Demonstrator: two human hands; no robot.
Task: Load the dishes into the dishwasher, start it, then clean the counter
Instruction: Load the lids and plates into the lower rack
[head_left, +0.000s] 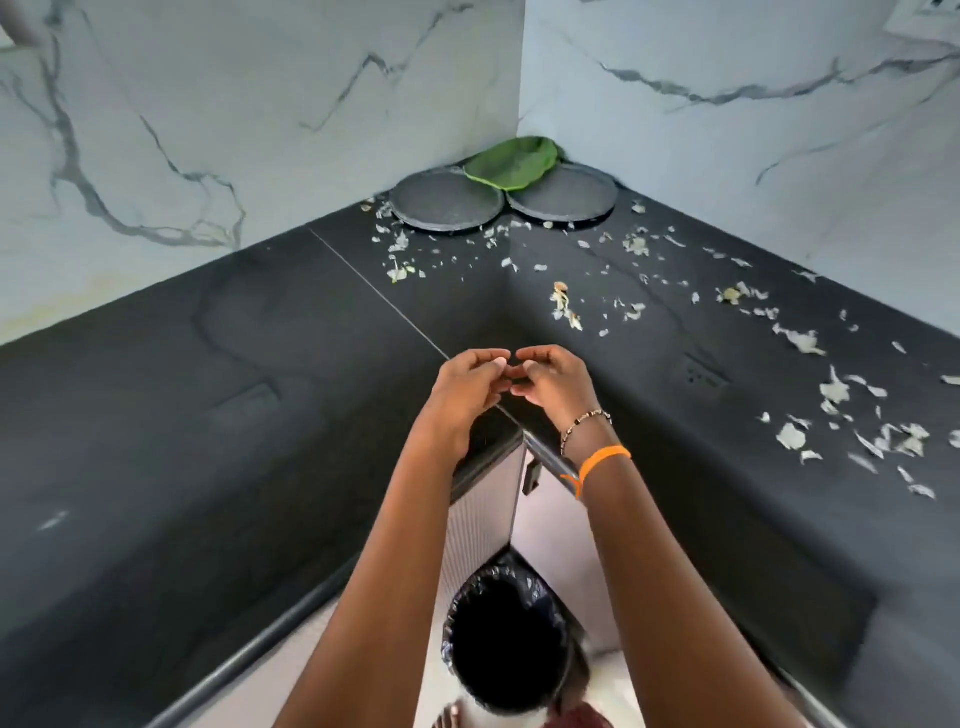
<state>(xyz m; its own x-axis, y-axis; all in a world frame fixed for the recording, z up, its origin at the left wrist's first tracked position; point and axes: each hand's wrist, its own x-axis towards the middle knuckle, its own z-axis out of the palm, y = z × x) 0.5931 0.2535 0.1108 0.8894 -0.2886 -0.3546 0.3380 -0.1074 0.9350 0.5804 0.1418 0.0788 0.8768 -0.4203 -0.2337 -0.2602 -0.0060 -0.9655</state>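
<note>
Two dark round plates (447, 201) (563, 193) lie side by side in the far corner of the black counter (234, 415). A green leaf-shaped plate (511, 162) rests partly on both. My left hand (467, 387) and my right hand (553, 382) are held together above the counter's inner corner, fingertips curled and touching. Whether anything small is pinched between them I cannot tell. Pale food scraps (841, 395) are scattered over the right stretch of the counter and in front of the plates.
A bin with a black liner (506, 631) stands on the floor below my arms, beside a ribbed cabinet front (480, 514). Marble walls (260, 104) close the corner behind the counter. The counter's left stretch shows only a faint smear (52, 519).
</note>
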